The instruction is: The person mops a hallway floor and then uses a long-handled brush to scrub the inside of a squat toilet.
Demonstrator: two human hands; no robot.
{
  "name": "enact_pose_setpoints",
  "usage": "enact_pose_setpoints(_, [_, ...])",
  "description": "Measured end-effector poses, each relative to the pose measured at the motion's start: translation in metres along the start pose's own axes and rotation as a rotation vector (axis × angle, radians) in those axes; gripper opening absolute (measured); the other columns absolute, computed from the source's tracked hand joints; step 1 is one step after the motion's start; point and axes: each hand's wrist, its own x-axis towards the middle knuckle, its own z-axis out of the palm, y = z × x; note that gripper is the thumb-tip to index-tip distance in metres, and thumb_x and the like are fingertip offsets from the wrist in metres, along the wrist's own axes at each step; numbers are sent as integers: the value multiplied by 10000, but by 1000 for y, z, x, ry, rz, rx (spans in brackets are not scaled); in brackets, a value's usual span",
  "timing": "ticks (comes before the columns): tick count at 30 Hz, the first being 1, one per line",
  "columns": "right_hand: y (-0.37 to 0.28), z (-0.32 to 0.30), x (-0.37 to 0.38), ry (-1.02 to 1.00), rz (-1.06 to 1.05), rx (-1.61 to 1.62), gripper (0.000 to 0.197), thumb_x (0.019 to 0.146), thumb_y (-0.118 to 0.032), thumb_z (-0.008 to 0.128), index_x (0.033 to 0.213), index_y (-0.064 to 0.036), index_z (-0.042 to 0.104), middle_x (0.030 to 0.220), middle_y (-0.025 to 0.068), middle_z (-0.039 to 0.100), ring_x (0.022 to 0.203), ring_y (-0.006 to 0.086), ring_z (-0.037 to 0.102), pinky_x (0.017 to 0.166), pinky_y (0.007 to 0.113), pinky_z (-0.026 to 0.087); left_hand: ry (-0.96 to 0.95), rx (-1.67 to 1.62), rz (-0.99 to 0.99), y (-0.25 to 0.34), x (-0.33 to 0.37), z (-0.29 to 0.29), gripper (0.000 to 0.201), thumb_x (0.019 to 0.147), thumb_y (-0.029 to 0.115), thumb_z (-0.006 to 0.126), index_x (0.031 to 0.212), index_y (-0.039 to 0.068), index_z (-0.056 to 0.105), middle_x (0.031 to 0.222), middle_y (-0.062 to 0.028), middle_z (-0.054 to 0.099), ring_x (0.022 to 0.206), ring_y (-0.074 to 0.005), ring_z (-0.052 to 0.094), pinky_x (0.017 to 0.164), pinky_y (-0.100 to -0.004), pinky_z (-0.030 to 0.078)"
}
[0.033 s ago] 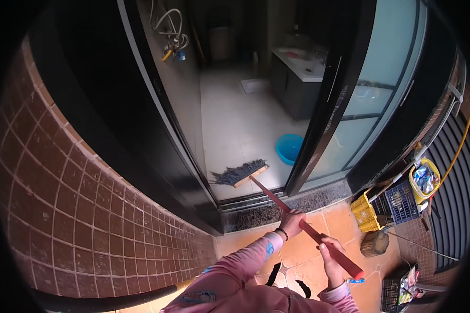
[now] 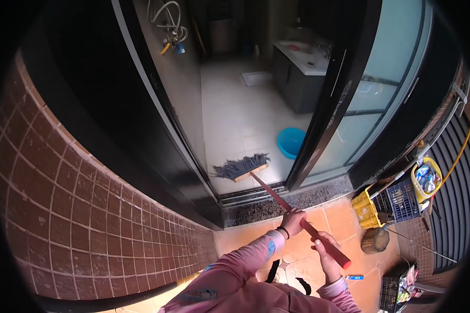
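A mop with a grey strand head [image 2: 239, 167], a pale wooden crosspiece and a red handle [image 2: 273, 193] slants across the doorway. Its head rests on the light tiled floor just inside the sill. My left hand [image 2: 293, 221], a dark bracelet at its wrist, is wrapped round the middle of the handle. Closer to me, my right hand [image 2: 327, 256] grips the handle near its butt end, thumb along the near side. Part of the fingers is hidden behind the handle.
A blue basin [image 2: 291, 142] sits inside by the right door frame. The stone sill [image 2: 287, 202] crosses the doorway. At right stand a yellow crate [image 2: 367, 209], a blue basket [image 2: 403, 202], a wood stump [image 2: 375, 240] and a black crate [image 2: 389, 295]. A brown tiled wall [image 2: 89, 219] runs along the left.
The handle's butt end and my right hand have shifted slightly left and away from me. More of a small blue packet on the floor shows. The mop head stays nearly in place.
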Motion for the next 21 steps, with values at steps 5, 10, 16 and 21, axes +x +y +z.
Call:
enact_pose_setpoints(5, [16, 15, 22, -235, 101, 150, 319, 835, 2, 523, 1148, -24, 467, 1031, 150, 567, 938, 254, 590, 730, 304, 513, -50, -235, -78, -40, -15, 21, 212, 667, 126, 696, 742, 60, 509, 818, -120, 526, 847, -313, 488, 725, -389, 404])
enact_pose_setpoints(10, [-12, -30, 35, -306, 716, 684, 422, 842, -55, 410, 1259, -3, 372, 1046, 222, 542, 878, 275, 570, 704, 331, 494, 231, -552, -772, -36, -33, 36, 293, 715, -6, 543, 1004, 27, 506, 1061, -176, 471, 1008, -335, 480, 877, -384, 413])
enact_pose_setpoints(16, [-10, -39, 43, -377, 1038, 519, 419, 847, -94, 456, 1252, -20, 373, 971, 83, 546, 758, 145, 520, 693, 260, 437, 68, -1755, -1431, -18, -24, 68, 181, 844, 173, 545, 816, 29, 438, 697, -92, 472, 684, -259, 542, 620, -388, 471])
enact_pose_setpoints(21, [-33, -3, 87, -316, 1038, 313, 390, 881, -145, 458, 1235, 2, 382, 944, 77, 565, 744, 133, 537, 689, 256, 450, 115, -1555, -1520, -22, 20, 44, 144, 828, 76, 461, 711, 7, 413, 600, -97, 426, 557, -242, 478, 547, -377, 437])
